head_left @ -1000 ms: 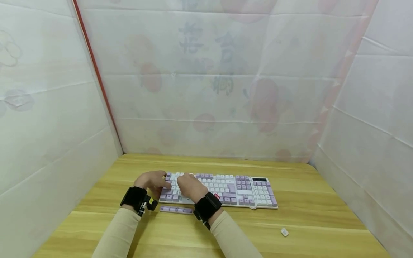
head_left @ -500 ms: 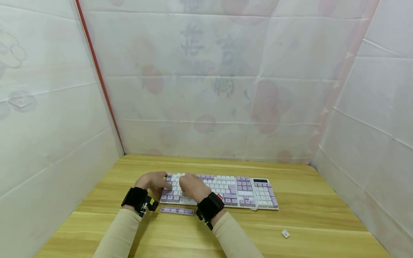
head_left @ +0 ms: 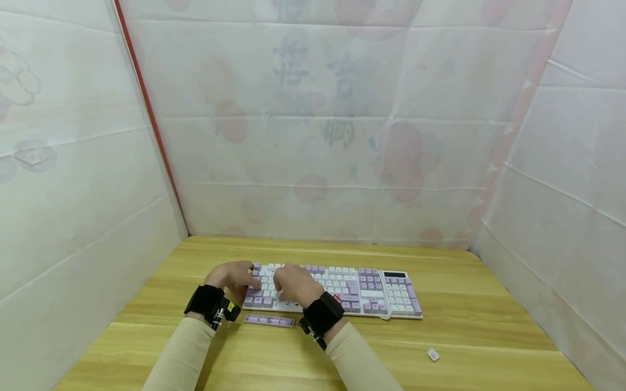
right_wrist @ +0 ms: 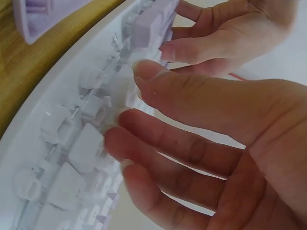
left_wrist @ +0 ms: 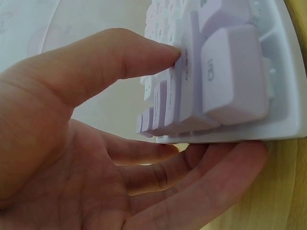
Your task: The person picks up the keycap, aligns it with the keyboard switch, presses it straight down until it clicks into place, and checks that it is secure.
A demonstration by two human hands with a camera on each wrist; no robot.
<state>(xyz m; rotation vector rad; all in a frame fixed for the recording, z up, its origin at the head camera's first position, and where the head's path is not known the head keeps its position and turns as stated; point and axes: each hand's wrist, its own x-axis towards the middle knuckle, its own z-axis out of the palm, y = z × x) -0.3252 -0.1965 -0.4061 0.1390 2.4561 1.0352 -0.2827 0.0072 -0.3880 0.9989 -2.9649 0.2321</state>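
A white and lilac keyboard [head_left: 337,288] lies on the table. My left hand [head_left: 233,276] grips its left end, the thumb on a lilac key and the fingers along the edge below in the left wrist view. Over the lower key rows, my right hand [head_left: 295,285] has its thumb and fingertips at either side of a white keycap [right_wrist: 122,84] on the keyboard, seeming to pinch it. Along the front row, clear mounts and a metal wire are bare. Just in front lies a long lilac spacebar keycap [head_left: 269,320], its ribbed underside up.
A loose white keycap [head_left: 432,354] lies on the wooden table [head_left: 469,304] at the front right. The keyboard's white cable [head_left: 386,296] is bundled across its right part. Pale cloth walls [head_left: 313,163] close off the back and both sides.
My right hand has shifted slightly to the right along the keyboard. My left hand keeps its hold on the left end, and the spacebar keycap lies where it was.
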